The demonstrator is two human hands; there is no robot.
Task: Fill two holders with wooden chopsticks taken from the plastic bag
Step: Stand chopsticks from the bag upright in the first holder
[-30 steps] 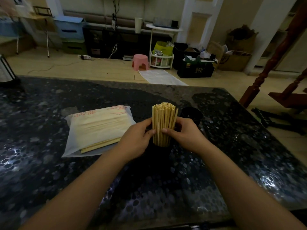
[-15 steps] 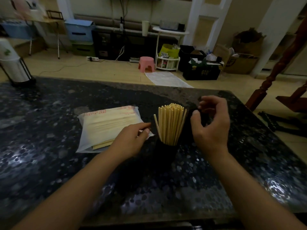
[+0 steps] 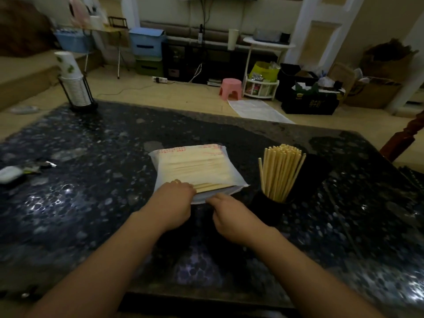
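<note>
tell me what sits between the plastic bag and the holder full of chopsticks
Nothing: the head view shows only bare dark table between the plastic bag and the holder.

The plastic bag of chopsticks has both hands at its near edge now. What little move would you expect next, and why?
Probably drawing out another bunch. The left hand lies on the chopstick ends poking from the plastic bag, and the right hand is at the bag's near edge. The near holder already stands packed, while the dark second holder behind it shows no sticks.

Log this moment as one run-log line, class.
left hand: at plastic bag opening | right hand: on bag edge | holder: full of chopsticks
</note>
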